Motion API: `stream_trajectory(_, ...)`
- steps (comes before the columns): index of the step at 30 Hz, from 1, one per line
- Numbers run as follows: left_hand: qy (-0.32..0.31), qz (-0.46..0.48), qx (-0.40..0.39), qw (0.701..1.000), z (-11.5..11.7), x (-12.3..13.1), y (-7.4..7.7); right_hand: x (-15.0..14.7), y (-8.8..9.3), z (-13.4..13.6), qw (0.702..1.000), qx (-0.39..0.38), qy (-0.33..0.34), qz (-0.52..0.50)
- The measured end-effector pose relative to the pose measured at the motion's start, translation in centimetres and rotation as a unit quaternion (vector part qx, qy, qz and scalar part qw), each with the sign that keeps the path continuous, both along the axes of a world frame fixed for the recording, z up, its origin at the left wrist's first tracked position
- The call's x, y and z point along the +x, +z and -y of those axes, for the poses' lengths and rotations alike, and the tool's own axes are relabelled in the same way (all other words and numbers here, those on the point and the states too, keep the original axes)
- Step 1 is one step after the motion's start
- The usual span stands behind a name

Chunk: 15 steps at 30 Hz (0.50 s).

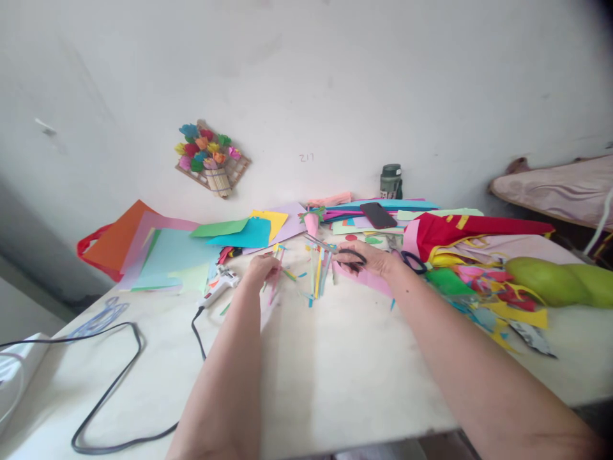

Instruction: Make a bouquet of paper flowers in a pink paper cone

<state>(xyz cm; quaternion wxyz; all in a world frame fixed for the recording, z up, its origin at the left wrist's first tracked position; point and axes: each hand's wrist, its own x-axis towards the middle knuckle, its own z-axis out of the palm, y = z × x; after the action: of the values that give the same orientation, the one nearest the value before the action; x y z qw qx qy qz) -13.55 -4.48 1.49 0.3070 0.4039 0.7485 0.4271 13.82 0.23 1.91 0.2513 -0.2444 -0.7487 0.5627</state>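
1. Left hand [264, 266]: fingers pinched on some thin pink and green paper strips [274, 287], a bit left of centre.
2. Right hand [372, 255]: curled round black-handled metal scissors [320, 242], blades pointing left and far. Can't tell how wide they're open.
3. More thin yellow, blue and green paper strips [318, 275] lie between the hands, on the pale tabletop [335, 370].
4. White plastic glue gun [220, 285]'s just left of the left hand.

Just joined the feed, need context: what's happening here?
Someone is working with paper at a table. The right hand holds scissors, blades pointing toward the left hand, which appears to pinch thin strips. Loose strips lie between the hands. A white glue gun lies unheld beside the left forearm.
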Motion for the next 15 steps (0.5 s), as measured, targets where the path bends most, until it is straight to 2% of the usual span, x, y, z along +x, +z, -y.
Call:
stream_trajectory(6, 0.006, 0.173, 0.011, 0.985, 0.2, 0.7, 0.4, -0.1, -0.2, -0.1, 1.000, 0.008, 0.003, 0.030)
stream_trajectory(11, 0.013, 0.254, 0.000, 0.967, 0.2, 0.7, 0.5, -0.6, 0.1, 0.5, 0.991, 0.031, 0.022, 0.131)
stream_trajectory(15, 0.010, 0.294, -0.015, 0.956, -0.1, 0.6, 0.0, -1.2, 0.2, 1.1, 0.986, 0.030, 0.027, 0.163)
